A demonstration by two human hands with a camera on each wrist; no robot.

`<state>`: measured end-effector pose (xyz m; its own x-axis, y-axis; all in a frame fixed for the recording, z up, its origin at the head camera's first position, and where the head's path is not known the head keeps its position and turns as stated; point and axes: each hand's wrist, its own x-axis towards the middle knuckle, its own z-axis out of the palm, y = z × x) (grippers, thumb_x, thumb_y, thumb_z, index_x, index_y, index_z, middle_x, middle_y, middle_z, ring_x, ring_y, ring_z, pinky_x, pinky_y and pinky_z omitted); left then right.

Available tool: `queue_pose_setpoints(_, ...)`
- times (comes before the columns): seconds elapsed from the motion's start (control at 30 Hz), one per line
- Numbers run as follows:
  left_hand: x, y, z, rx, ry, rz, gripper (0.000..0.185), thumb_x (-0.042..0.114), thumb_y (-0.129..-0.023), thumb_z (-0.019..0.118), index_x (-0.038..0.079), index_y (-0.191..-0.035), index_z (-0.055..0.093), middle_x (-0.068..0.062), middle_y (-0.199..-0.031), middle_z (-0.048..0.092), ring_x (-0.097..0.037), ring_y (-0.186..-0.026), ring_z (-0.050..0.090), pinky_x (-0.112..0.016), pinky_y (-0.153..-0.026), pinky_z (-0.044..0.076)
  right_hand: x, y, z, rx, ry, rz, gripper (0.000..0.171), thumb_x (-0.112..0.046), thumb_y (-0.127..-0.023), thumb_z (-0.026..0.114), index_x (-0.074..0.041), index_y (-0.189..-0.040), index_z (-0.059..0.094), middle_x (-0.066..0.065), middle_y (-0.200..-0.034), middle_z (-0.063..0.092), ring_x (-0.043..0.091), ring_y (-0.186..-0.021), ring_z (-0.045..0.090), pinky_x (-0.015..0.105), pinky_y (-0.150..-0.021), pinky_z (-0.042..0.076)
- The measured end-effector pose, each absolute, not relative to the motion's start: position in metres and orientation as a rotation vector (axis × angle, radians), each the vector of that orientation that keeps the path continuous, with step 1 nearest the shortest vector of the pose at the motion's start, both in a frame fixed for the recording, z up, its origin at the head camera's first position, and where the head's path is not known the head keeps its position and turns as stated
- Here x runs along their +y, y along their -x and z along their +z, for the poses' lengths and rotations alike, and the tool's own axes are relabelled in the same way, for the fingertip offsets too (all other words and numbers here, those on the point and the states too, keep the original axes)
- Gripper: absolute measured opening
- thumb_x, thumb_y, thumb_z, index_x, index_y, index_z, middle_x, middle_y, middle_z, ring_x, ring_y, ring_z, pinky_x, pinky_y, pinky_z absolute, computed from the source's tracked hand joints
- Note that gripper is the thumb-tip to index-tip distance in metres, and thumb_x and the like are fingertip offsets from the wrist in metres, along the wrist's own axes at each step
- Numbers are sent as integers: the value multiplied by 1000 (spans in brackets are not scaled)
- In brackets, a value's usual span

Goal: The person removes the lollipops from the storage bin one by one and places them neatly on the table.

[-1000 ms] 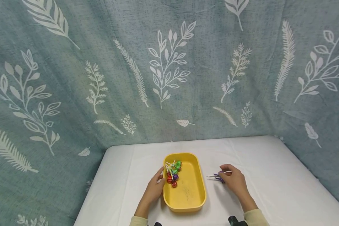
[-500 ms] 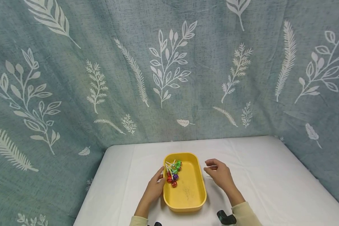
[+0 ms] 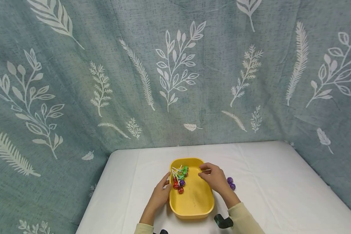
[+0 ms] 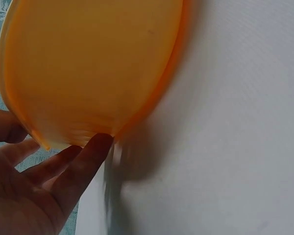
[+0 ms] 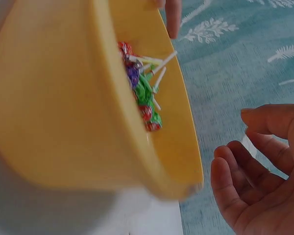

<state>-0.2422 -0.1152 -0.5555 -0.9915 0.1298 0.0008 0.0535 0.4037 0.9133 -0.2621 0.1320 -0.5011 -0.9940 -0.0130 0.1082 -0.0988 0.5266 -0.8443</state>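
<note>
A yellow tray [image 3: 193, 201] stands on the white table with several wrapped lollipops [image 3: 179, 177] in its left part, in green, red and purple wrappers. My left hand [image 3: 160, 193] holds the tray's left wall, thumb at the rim and fingers along the outside; the left wrist view shows those fingers [image 4: 95, 147] against the wall. Over the tray's right rim is my right hand [image 3: 213, 177], fingers loosely bent. Nothing shows between its fingers [image 5: 223, 181] in the right wrist view. Two purple lollipops [image 3: 231, 183] lie right of the tray, their sticks hidden behind the right hand.
A white cloth covers the table [image 3: 275, 195]. Behind it and at its sides hangs a blue-green curtain [image 3: 210, 81] with white leaf prints. A dark strapped-on device [image 3: 223, 221] sits at my right wrist.
My right hand has moved left, from the purple lollipops on the table to above the tray's right side, uncovering two purple heads. The left hand and the tray have stayed put.
</note>
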Motion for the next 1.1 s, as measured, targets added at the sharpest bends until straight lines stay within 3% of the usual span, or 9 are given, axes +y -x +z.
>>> queue_pose_setpoints(0.3,-114,242,-557,2555,-175,1686,53,15,-103,52,12,-156,42,-27,-134,58,-42,-119,60,-57,-97,49,111,272,-506,-2736,-110,1459,23,-7,-89,75,-4,-112,72,10,-109,71,29,-100,69,43,-82,58)
queue_pose_setpoints(0.83,-116,243,-559,2559,-186,1683,53,15,-104,51,12,-156,42,-25,-132,59,-39,-115,61,-54,-93,52,90,284,-513,-2851,-140,1442,26,-13,-90,76,-2,-113,72,9,-105,71,28,-98,68,37,-71,57)
queue_pose_setpoints(1.1,-116,243,-558,2574,-191,1671,53,15,-104,51,11,-155,42,-26,-132,59,-42,-121,58,-59,-99,47,86,288,-500,-2837,-160,1402,23,-12,-89,76,-1,-109,72,8,-102,71,27,-98,67,42,-81,56)
